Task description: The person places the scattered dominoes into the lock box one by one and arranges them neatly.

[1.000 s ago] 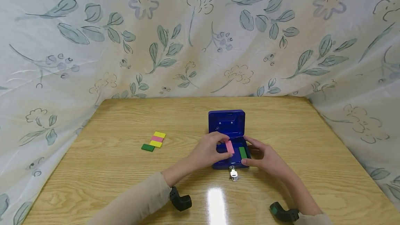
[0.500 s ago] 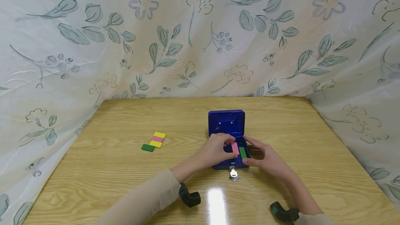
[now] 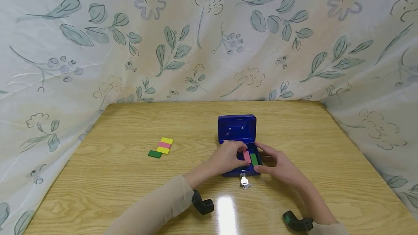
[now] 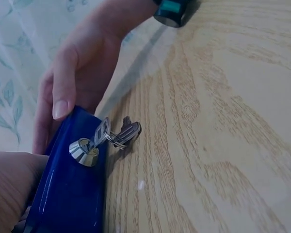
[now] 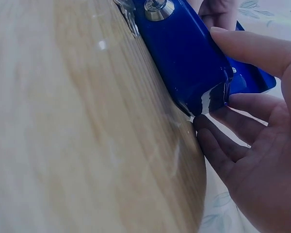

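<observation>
A dark blue metal cash box (image 3: 237, 128) stands on the table with its lid raised. My left hand (image 3: 225, 159) reaches into it and pinches a pink block (image 3: 247, 157) between thumb and fingers. Just right of that, a green block (image 3: 254, 159) lies in the box. My right hand (image 3: 281, 166) grips the box's right side, its thumb (image 5: 247, 46) over the front rim and the other fingers along the side wall. Keys (image 4: 128, 132) on a ring hang from the lock (image 4: 84, 152) in the front wall. The left wrist view hides the left fingertips behind that wall.
Off to the left on the wooden table (image 3: 107, 188) lie two yellow blocks (image 3: 163, 150), a pink one (image 3: 164, 145) between them and a green block (image 3: 155, 154). Floral cloth (image 3: 209, 46) hangs around the table's back and sides. Each wrist bears a black device (image 3: 203, 204).
My left hand has shifted right and slightly down, bringing the pink block beside the green one in the box. My right hand stays at the box's side.
</observation>
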Tool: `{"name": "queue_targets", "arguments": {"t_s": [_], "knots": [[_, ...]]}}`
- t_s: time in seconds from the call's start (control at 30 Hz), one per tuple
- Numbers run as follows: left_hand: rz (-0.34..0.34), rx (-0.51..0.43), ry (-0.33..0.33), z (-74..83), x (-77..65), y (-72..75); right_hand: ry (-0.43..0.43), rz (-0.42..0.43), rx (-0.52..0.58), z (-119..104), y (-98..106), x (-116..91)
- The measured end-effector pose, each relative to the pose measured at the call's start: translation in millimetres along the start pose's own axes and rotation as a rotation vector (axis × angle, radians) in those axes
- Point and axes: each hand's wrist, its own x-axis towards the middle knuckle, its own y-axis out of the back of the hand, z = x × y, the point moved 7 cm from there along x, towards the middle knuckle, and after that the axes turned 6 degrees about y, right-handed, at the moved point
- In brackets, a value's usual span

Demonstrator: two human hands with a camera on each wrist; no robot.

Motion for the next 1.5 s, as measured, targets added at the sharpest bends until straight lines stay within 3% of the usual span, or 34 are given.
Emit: {"name": "queue_targets", "arguments": {"t_s": [0.33,0.53,1.03,1.5], "knots": [[-0.033,0.085,0.007,0.3,0.1,-2.9,0.002,0.006,-0.009,-0.3,0.6,1.2],[-0.052,0.061,-0.02,-0.1,-0.8,-2.0,0.012,0.001,-0.001,0.2,0.4,1.7],[-0.066,0.055,0.002,-3.2,-0.1,-1.9,0.0,-0.008,0.045,-2.6,-1.6,3.4],[-0.039,0.083,0.004,-3.7,-0.7,-3.5,-0.007,-0.013,0.039,-1.8,-1.4,3.7]]}}
